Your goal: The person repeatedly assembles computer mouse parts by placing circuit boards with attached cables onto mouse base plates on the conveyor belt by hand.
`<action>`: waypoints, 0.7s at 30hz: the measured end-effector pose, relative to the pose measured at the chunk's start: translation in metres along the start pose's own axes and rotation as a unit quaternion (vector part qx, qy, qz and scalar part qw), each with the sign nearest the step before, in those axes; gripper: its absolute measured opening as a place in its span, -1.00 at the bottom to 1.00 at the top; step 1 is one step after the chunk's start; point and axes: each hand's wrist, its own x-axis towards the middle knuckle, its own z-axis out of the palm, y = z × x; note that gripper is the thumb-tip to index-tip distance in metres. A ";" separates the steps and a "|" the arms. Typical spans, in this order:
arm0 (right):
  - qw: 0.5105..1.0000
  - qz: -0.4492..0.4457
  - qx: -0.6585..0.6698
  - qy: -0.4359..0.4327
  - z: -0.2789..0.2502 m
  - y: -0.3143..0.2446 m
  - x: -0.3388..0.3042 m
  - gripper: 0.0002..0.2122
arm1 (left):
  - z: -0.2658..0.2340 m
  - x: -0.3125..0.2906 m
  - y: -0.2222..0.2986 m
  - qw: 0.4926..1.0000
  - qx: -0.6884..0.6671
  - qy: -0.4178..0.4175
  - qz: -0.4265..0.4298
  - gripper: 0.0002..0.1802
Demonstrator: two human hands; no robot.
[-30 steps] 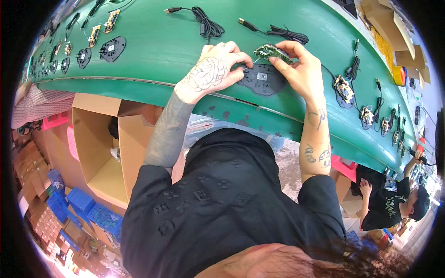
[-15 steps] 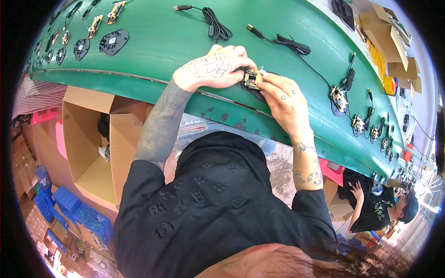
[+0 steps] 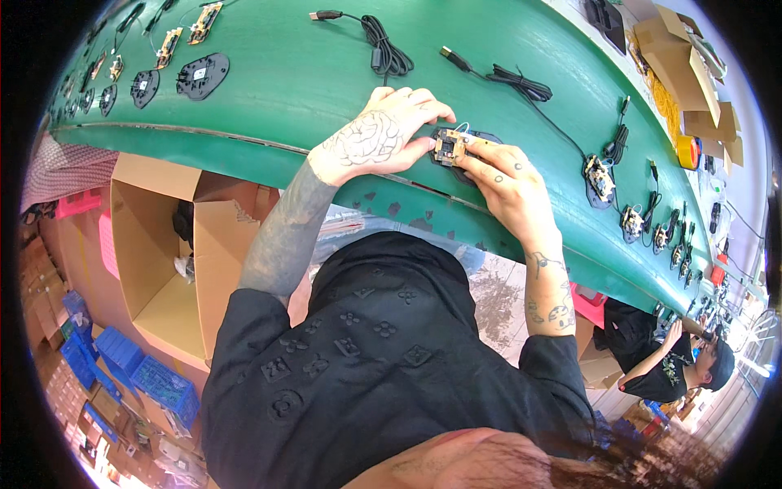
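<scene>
A large open-topped brown cardboard box (image 3: 147, 228), below the left side of the green work surface (image 3: 285, 77), contains a dark item (image 3: 184, 220) and a crumpled white item (image 3: 185, 267), neither identifiable. At least three blue plastic crates (image 3: 167, 385) stand at lower left; their contents cannot be made out. One tan circuit board with dark components (image 3: 448, 148) is under handling, lying over a flat black plastic plate (image 3: 489, 138) near the front edge of the surface; the plate is largely covered by board and fingers. The right hand (image 3: 511, 186) has its fingers on the board's right edge; its thumb is hidden, so whether it grips or only presses cannot be told. The left hand (image 3: 371, 137) has thumb and forefinger parted at the board's left side, nothing visibly held; contact of the thumb with the board is uncertain. Counted beyond the hands: two coiled black cables (image 3: 521, 84), the left one's lead passing out of sight behind the left hand; one yellow tape roll (image 3: 687, 152); one co-worker in black (image 3: 666, 367), partly cut off from clear view. Rows of similar parts at both far ends are too small to count.
</scene>
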 end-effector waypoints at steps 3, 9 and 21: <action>1.000 0.009 -0.003 0.009 0.002 0.000 -0.002 -0.66 | 0.001 -0.003 -0.002 1.000 0.001 0.007 0.019 -0.66; 1.000 0.000 -0.010 -0.005 -0.001 0.004 -0.005 -0.62 | 0.006 -0.014 0.017 0.996 0.067 0.063 0.009 -0.60; 0.994 -0.007 -0.104 -0.031 -0.002 0.009 -0.011 -0.56 | 0.009 -0.009 0.033 0.986 0.157 0.059 -0.006 -0.58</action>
